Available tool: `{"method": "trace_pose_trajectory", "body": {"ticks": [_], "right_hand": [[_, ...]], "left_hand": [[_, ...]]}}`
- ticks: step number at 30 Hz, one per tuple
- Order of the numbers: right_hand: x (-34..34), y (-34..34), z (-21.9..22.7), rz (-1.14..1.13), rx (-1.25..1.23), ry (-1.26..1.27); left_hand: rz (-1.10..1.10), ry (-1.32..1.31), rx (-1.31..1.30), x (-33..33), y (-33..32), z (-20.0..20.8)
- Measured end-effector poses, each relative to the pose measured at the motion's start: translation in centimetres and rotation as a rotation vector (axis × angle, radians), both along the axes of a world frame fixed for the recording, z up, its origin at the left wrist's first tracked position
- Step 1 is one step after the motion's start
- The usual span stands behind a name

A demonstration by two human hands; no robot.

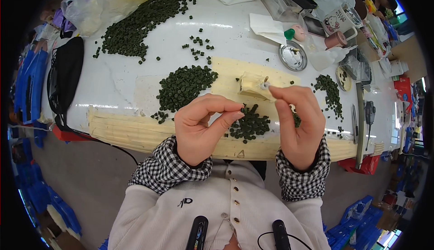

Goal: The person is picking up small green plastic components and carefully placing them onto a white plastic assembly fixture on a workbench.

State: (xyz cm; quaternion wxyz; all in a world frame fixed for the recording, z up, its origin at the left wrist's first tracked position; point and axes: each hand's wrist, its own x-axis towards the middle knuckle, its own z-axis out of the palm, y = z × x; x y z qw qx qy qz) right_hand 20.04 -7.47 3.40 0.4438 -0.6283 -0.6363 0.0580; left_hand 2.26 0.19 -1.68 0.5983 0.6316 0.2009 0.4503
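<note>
My left hand [201, 126] is closed in a pinch, thumb against index finger, over a small pile of dark green parts [251, 126]. Whatever sits between those fingertips is too small to make out. To its right, my right hand [300, 123] has its thumb and index finger curled close together beside a cream block [251, 85]. A short brown peg with a whitish piece [265, 84] stands at the block's right end, by the index fingertip. Whether the right fingers pinch anything is unclear. The block rests on a pale yellow sheet [226, 69].
More green parts lie in a heap [185, 87] left of my hands, a larger heap [140, 22] behind, and a smaller one [329, 94] at right. A round metal dish [293, 56], a thread spool [336, 40] and a mug [339, 22] stand back right. A black mask [68, 76] lies left.
</note>
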Motion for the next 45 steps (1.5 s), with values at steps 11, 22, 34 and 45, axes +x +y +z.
{"method": "trace_pose_trajectory", "body": {"ticks": [11,22,34,45], "right_hand": [[-2.2,-1.8,-2.0,0.204,-0.123,0.418],[-0.8,-1.5,-2.0,0.277,-0.072,0.188],[-0.1,-1.2,-3.0,0.324,0.003,0.130],[-0.2,-1.5,-3.3,0.337,0.002,0.189]], "left_hand": [[0.008,0.015,0.004,0.2,0.0,0.2],[-0.062,0.060,0.003,0.1,0.1,0.3],[-0.088,0.034,-0.094,0.2,-0.1,0.3],[-0.114,0.008,-0.100,0.1,0.0,0.4]]}}
